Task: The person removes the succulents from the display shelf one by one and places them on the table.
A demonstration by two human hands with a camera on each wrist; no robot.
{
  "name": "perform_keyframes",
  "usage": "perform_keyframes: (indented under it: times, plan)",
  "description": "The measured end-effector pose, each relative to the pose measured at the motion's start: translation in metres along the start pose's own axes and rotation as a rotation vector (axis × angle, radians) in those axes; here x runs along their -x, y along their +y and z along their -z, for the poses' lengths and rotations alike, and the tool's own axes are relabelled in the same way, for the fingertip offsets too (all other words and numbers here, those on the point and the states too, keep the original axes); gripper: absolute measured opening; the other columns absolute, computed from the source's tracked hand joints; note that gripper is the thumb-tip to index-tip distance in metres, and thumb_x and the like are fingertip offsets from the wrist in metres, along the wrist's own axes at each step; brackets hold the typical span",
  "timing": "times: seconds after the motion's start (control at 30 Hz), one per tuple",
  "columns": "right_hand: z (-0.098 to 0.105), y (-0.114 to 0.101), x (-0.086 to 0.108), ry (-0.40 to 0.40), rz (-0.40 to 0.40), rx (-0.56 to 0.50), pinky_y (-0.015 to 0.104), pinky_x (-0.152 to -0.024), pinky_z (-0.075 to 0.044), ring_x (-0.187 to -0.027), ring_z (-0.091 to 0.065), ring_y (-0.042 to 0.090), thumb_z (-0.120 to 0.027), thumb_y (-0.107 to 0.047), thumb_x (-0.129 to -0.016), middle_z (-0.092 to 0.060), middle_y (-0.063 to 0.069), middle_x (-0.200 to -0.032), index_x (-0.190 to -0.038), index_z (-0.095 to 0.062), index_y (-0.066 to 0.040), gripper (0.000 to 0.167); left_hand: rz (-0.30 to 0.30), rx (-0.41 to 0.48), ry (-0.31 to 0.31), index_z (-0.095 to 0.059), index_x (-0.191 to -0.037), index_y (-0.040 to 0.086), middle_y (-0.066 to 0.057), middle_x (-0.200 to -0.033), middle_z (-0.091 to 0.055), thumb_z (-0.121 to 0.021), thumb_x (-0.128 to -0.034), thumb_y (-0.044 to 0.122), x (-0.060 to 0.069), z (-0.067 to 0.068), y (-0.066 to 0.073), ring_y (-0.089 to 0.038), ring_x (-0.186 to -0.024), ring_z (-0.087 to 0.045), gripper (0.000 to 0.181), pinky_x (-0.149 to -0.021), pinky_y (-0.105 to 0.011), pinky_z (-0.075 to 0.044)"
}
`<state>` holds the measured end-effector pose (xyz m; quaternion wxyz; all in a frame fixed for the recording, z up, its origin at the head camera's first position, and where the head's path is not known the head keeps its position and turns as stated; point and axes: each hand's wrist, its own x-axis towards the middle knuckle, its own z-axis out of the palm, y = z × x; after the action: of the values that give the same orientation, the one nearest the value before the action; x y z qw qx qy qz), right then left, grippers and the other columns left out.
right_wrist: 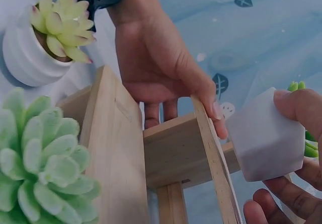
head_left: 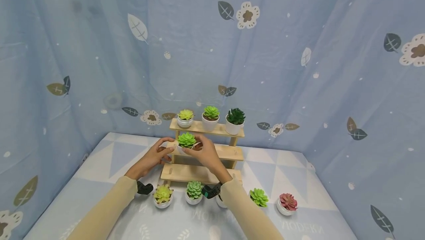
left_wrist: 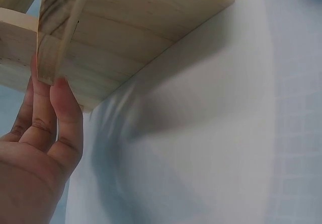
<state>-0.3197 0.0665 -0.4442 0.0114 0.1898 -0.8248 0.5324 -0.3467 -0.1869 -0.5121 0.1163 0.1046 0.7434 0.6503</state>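
Note:
In the head view, a three-tier wooden stand (head_left: 229, 152) is at the centre. My right hand (head_left: 207, 155) grips a white pot with a bright green succulent (head_left: 186, 140) over the left part of the middle tier. The right wrist view shows this pot (right_wrist: 266, 138) tilted between the thumb and fingers of my right hand (right_wrist: 294, 196); whether it touches the board cannot be told. My left hand (head_left: 151, 160) is at the stand's left end. In the left wrist view, the fingers of my left hand (left_wrist: 40, 153) pinch a wooden end piece (left_wrist: 53, 43).
On the top tier stand a yellow-green succulent (head_left: 185, 118), a bright green one (head_left: 210, 118) and a dark green one (head_left: 235, 121). In front of the stand, several potted succulents line the table, among them a yellow-green one (head_left: 163, 195) and a red one (head_left: 287, 204). Patterned curtain surrounds the table.

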Motion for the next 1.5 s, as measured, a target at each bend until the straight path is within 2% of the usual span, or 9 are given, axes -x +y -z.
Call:
perform_keyframes:
  times: [0.2, 0.47, 0.87, 1.1, 1.5]
  plan:
    - [0.002, -0.003, 0.014, -0.012, -0.02, 0.022, 0.038, -0.081, -0.055, -0.103, -0.061, 0.019, -0.081, -0.05, -0.087, -0.061, -0.001, -0.116, -0.145, -0.056, -0.02, 0.07, 0.0, -0.004, 0.003, -0.042, -0.15, 0.032, -0.019, -0.121, -0.06, -0.065, -0.1002, 0.05, 0.002, -0.001, 0.0, -0.038, -0.097, -0.066, 0.058, -0.076, -0.045, -0.054]
    - [0.003, -0.009, 0.028, -0.017, -0.034, 0.033, 0.041, -0.084, -0.055, -0.106, -0.061, 0.018, -0.081, -0.055, -0.086, -0.061, -0.001, -0.123, -0.147, -0.054, -0.024, 0.073, -0.012, -0.001, 0.003, -0.041, -0.152, 0.032, -0.02, -0.126, -0.058, -0.064, -0.1007, 0.05, 0.002, 0.0, -0.001, -0.038, -0.097, -0.065, 0.059, -0.076, -0.044, -0.053]
    - [0.004, -0.015, 0.051, -0.053, 0.001, 0.05, 0.039, -0.084, -0.054, -0.1, -0.062, 0.015, -0.079, -0.052, -0.089, -0.059, 0.0, -0.126, -0.148, -0.052, -0.02, 0.073, -0.013, -0.004, -0.003, -0.04, -0.152, 0.031, -0.02, -0.127, -0.056, -0.063, -0.101, 0.05, 0.005, 0.0, 0.002, -0.042, -0.101, -0.063, 0.059, -0.076, -0.044, -0.051]
    - [0.005, -0.014, 0.062, -0.07, 0.035, 0.065, 0.035, -0.084, -0.054, -0.097, -0.063, 0.015, -0.078, -0.049, -0.09, -0.06, 0.0, -0.12, -0.148, -0.052, -0.016, 0.072, -0.021, -0.02, 0.001, -0.04, -0.152, 0.031, -0.02, -0.128, -0.056, -0.063, -0.1011, 0.051, 0.004, -0.001, 0.002, -0.042, -0.101, -0.063, 0.059, -0.076, -0.045, -0.05]
    - [0.003, -0.007, 0.077, -0.097, 0.069, 0.06, 0.03, -0.084, -0.054, -0.101, -0.063, 0.018, -0.081, -0.046, -0.089, -0.06, -0.003, -0.125, -0.144, -0.056, -0.022, 0.065, -0.015, -0.019, 0.007, -0.039, -0.153, 0.031, -0.017, -0.124, -0.058, -0.063, -0.1013, 0.051, 0.002, 0.0, 0.002, -0.039, -0.099, -0.063, 0.06, -0.075, -0.045, -0.049]
